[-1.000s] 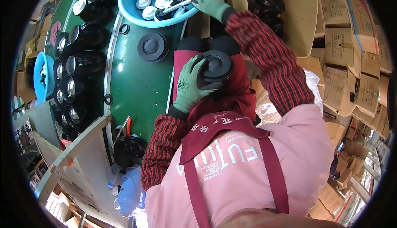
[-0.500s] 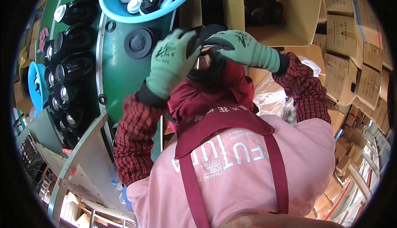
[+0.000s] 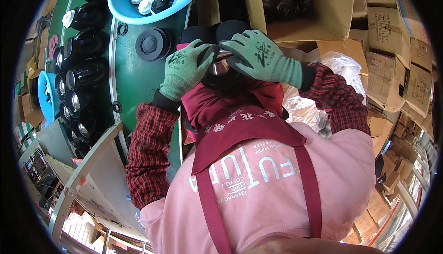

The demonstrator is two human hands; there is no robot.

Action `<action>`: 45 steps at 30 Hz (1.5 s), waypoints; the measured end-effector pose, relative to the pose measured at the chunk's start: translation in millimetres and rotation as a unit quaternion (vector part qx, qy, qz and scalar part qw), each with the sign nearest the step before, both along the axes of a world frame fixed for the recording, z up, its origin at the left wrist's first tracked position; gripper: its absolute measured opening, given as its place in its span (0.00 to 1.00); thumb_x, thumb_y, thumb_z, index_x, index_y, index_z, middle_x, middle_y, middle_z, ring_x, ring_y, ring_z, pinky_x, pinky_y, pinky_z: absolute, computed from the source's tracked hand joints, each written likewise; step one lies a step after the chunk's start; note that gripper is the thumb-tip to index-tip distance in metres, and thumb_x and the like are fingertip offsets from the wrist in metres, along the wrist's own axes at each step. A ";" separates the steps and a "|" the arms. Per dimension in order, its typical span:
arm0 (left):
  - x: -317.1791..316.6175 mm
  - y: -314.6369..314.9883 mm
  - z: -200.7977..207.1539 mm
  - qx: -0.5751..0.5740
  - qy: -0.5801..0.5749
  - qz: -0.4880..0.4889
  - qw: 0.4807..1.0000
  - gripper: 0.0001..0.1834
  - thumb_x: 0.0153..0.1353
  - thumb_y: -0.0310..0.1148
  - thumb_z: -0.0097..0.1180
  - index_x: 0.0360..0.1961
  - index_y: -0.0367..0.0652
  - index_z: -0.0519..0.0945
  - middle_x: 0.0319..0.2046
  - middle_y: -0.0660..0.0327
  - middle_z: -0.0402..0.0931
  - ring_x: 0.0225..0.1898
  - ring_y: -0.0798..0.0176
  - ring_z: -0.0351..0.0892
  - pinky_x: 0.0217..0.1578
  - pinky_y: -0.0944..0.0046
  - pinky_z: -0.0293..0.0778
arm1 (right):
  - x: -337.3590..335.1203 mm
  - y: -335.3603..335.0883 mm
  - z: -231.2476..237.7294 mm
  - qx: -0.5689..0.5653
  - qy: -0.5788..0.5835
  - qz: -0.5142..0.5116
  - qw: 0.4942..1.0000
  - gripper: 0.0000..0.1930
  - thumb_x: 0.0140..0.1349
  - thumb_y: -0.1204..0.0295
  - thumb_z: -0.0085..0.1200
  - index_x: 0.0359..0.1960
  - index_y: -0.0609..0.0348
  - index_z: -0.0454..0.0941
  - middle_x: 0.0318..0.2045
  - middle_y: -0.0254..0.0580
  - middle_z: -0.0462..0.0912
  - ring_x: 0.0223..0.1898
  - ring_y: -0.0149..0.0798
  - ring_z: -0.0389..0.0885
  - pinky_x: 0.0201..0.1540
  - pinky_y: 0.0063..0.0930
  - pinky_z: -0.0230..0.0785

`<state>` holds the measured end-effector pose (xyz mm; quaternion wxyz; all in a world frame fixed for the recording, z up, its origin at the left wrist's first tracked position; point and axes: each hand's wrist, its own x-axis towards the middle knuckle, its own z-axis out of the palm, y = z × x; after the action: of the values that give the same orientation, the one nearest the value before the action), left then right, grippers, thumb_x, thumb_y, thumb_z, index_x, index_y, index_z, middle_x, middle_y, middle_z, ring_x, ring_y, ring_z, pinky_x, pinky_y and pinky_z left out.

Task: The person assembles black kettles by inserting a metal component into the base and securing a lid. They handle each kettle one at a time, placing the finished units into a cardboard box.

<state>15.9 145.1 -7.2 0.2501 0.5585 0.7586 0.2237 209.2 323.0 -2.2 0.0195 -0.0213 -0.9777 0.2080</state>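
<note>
Both my hands wear green gloves with dark fingertips. In my lap, against the maroon apron (image 3: 235, 127), sits a rounded black vessel with a shiny metal neck (image 3: 220, 67). My left hand (image 3: 188, 66) is closed on the left side of its rim, thumb and fingers curled inward. Opposite it, my right hand (image 3: 258, 56) is closed round the right side of the rim. The fingers hide much of the mouth, and the lower body blends into dark shadow.
Left of me, a green bench (image 3: 147, 81) carries a row of black vessels (image 3: 85, 44), a black disc (image 3: 152, 44) and small black rings (image 3: 122, 29). A blue basin (image 3: 134, 18) holds black and white lids. Ahead stands an open carton (image 3: 318, 28) with black parts; stacked boxes (image 3: 385, 32) rise at right.
Both hands stay on the rim and have shifted slightly left and down. The right hand has turned, showing more of its back. The vessel's metal neck is tilted a little differently.
</note>
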 end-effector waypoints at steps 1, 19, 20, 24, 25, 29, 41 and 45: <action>-0.3 0.4 -1.0 0.004 -0.002 -0.006 1.000 0.19 0.73 0.48 0.54 0.56 0.52 0.86 0.49 0.59 0.83 0.47 0.47 0.86 0.46 0.51 0.81 | -3.4 7.3 2.9 -0.064 0.060 0.018 0.996 0.25 0.68 0.59 0.59 0.64 0.54 0.78 0.48 0.44 0.81 0.50 0.48 0.81 0.57 0.44 0.72; -0.4 98.3 -122.7 0.363 -0.167 0.160 0.903 0.17 0.73 0.30 0.54 0.59 0.37 0.81 0.56 0.48 0.80 0.61 0.50 0.78 0.66 0.57 0.70 | -51.3 -85.6 -0.2 -0.557 0.192 0.082 0.804 0.11 0.73 0.69 0.58 0.53 0.55 0.84 0.46 0.44 0.88 0.47 0.43 0.88 0.53 0.40 0.79; 10.1 91.5 -104.2 0.352 0.166 0.143 0.910 0.21 0.68 0.35 0.59 0.59 0.39 0.81 0.59 0.48 0.78 0.62 0.44 0.77 0.64 0.53 0.72 | -53.4 -68.6 -19.9 -0.498 0.251 -0.047 0.829 0.15 0.71 0.71 0.60 0.58 0.57 0.81 0.51 0.45 0.85 0.50 0.45 0.87 0.54 0.41 0.78; -21.0 55.3 -158.9 0.148 0.121 0.249 0.950 0.29 0.64 0.43 0.62 0.65 0.45 0.78 0.66 0.45 0.72 0.62 0.41 0.72 0.62 0.46 0.72 | -82.9 -34.6 -58.5 -0.082 0.236 -0.157 0.955 0.21 0.69 0.60 0.60 0.60 0.52 0.80 0.50 0.46 0.83 0.52 0.52 0.83 0.62 0.48 0.68; -23.3 31.9 -132.8 -0.030 0.181 0.126 0.975 0.28 0.67 0.45 0.63 0.63 0.41 0.79 0.59 0.50 0.78 0.55 0.49 0.80 0.56 0.51 0.76 | -87.5 -28.5 -77.1 -0.133 0.162 -0.119 0.970 0.18 0.72 0.57 0.56 0.56 0.52 0.82 0.49 0.45 0.84 0.52 0.51 0.84 0.62 0.49 0.68; -4.9 -16.3 1.1 -0.185 -0.530 0.293 0.774 0.22 0.73 0.39 0.60 0.64 0.45 0.77 0.51 0.62 0.79 0.46 0.66 0.80 0.45 0.66 0.78 | -108.5 -36.5 -90.9 -0.059 0.060 -0.108 0.991 0.18 0.74 0.53 0.50 0.46 0.51 0.85 0.43 0.44 0.89 0.50 0.51 0.85 0.61 0.49 0.68; -21.5 -19.1 -49.9 -0.010 0.015 -0.178 0.984 0.23 0.57 0.26 0.61 0.56 0.46 0.79 0.48 0.52 0.80 0.50 0.40 0.83 0.48 0.47 0.82 | -45.1 -67.9 -39.1 0.103 -0.039 -0.114 0.987 0.32 0.68 0.35 0.51 0.44 0.53 0.86 0.33 0.45 0.87 0.38 0.47 0.85 0.53 0.46 0.69; -6.9 0.7 -33.6 -0.058 0.050 -0.159 0.984 0.26 0.56 0.26 0.63 0.58 0.48 0.79 0.49 0.56 0.79 0.51 0.43 0.83 0.50 0.48 0.83 | -37.5 -12.0 -22.6 -0.027 -0.154 -0.032 0.987 0.30 0.69 0.36 0.51 0.45 0.50 0.86 0.35 0.44 0.88 0.38 0.47 0.90 0.41 0.45 0.80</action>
<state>9.1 145.8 -40.8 0.2764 0.6673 0.6831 0.1081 171.7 311.0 -24.8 -0.1248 -0.0852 -0.9618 0.2282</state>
